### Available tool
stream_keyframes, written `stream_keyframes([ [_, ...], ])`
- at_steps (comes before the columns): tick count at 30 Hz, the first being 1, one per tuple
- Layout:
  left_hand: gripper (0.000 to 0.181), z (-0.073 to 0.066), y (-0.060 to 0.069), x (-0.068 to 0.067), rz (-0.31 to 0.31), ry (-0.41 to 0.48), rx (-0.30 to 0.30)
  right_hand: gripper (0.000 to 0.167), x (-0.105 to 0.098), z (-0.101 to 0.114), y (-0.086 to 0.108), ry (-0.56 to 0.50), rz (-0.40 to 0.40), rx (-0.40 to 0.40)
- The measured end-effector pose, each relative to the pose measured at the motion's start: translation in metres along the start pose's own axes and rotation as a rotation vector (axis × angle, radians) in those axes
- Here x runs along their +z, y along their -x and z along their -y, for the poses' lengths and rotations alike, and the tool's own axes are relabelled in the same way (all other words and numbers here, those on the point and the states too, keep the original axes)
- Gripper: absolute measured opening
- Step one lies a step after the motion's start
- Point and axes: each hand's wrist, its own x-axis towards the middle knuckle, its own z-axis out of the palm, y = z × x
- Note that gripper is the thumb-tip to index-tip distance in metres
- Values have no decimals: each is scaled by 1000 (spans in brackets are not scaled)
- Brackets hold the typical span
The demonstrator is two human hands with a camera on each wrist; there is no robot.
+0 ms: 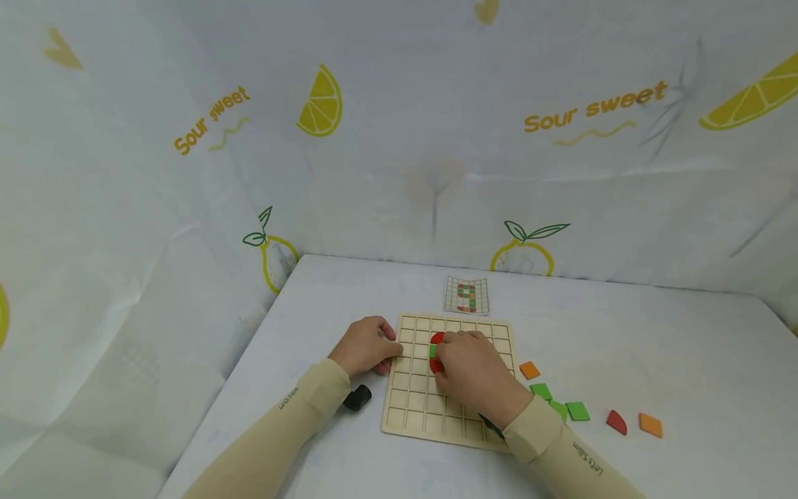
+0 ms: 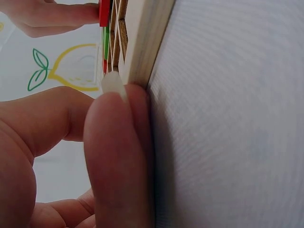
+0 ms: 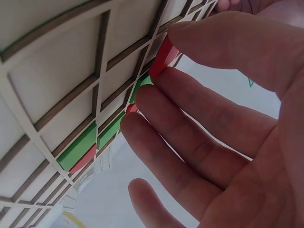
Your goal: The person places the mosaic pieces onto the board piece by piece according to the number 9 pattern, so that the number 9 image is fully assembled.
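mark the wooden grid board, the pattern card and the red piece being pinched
wooden grid board [image 1: 416,401]: head view, a bare cell toward its near left corner
pattern card [image 1: 466,296]: head view, the printed coloured pattern
red piece [image 3: 163,57]: right wrist view, its exposed red side

My left hand [image 1: 366,346] and right hand [image 1: 475,371] are making 2 at 1 gridded board [image 1: 413,400]. Toward the far edge of the worktop [image 1: 717,360], 1 pattern card [image 1: 466,296] is lying. Between the board's right edge and the worktop's right edge I'm counting 2 orange squares [image 1: 651,425], at least 3 green squares [image 1: 578,412] and 1 red quarter-round [image 1: 616,423]. On or at the board, at least 3 green pieces [image 3: 77,146] and 3 red pieces [image 3: 162,57] are showing, my right hand hiding the full count. Near my 2 sleeves [image 1: 280,430], 2 dark objects [image 1: 358,398] are showing.
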Motion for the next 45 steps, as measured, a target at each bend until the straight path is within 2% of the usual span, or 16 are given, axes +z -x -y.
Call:
stream_keyframes([
  [8,22,-1,-1,0,-1,4,-2,24,-1,1,0,2,-11,-3],
  [20,22,-1,-1,0,2,1,3,11,2,0,-1,3,-1,5],
  [40,22,0,-2,1,7,-12,10,11,3,-2,-1,9,4,1],
  [45,22,1,-2,1,4,-21,5,5,-2,-7,3,-10,7,-7],
])
